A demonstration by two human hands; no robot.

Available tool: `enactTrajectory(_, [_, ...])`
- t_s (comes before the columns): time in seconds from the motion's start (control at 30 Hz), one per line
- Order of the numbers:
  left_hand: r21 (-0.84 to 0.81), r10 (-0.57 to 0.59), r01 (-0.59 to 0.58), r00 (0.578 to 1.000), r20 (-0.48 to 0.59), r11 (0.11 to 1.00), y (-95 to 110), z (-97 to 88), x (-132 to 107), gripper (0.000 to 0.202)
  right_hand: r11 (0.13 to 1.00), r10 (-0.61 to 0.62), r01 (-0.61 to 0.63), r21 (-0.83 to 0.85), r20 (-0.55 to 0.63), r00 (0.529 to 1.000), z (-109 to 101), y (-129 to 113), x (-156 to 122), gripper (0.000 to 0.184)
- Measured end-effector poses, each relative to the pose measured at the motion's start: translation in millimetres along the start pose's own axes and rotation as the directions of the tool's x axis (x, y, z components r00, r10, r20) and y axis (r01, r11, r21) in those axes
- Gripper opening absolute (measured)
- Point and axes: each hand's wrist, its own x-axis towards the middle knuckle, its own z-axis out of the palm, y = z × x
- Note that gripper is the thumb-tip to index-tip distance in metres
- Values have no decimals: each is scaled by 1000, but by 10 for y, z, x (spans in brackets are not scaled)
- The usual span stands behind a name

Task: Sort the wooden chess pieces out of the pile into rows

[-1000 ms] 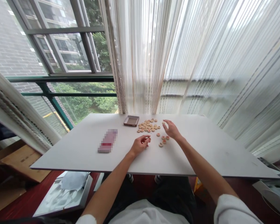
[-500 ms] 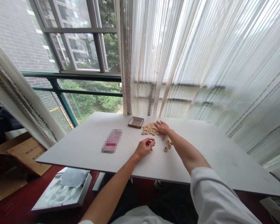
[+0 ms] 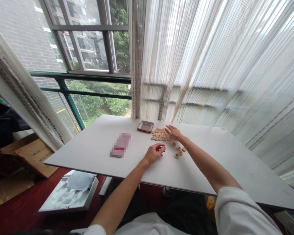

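My left hand (image 3: 155,152) is curled above the white table (image 3: 88,147), thumb and fingers closed on a round xiangqi piece (image 3: 164,148). Farther back, my right hand (image 3: 173,132) reaches over the right side of a cluster of round, pale wooden xiangqi pieces (image 3: 159,133); its fingers are stretched out and hide some of them. Several loose pieces (image 3: 179,148), some with red or dark marks, lie below my right forearm.
A shallow open box (image 3: 145,126) stands behind and left of the cluster. To the left lies a flat pinkish packet (image 3: 121,145), blurred out. Curtains (image 3: 161,65) hang along the table's far edge. A white box (image 3: 71,192) and cardboard boxes (image 3: 34,153) are on the floor at left.
My right hand has lifted slightly, its fingers more spread over the cluster. My left hand keeps its pinch in nearly the same place. The whole view has shifted a little.
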Motion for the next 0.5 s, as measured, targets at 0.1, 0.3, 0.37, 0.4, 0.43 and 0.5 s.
enactTrajectory(0.1, [-26, -20, 20, 1000, -9, 999, -29, 7, 23, 36, 995, -33, 45, 86, -138, 990, -123, 58, -314, 55])
enactTrajectory(0.3, [-114, -200, 205, 978, 53, 972, -36, 25, 233, 42, 868, -144, 340, 362, -471, 870, -13, -103, -1111, 28])
enactTrajectory(0.37, [-137, -201, 213, 975, 98, 967, -18, 35, 312, 45, 849, -172, 391, 357, -513, 841, 75, -200, -1256, 29])
enactTrajectory(0.4, [-151, -187, 203, 976, 110, 968, -9, 39, 339, 46, 845, -184, 404, 351, -519, 835, 117, -246, -1295, 32])
enactTrajectory(0.43, [-166, -173, 191, 978, 116, 967, -2, 43, 355, 47, 843, -190, 413, 344, -528, 828, 157, -289, -1316, 32])
enactTrajectory(0.5, [-196, -156, 177, 981, 118, 964, 3, 42, 349, 49, 841, -200, 430, 328, -549, 811, 228, -363, -1323, 29])
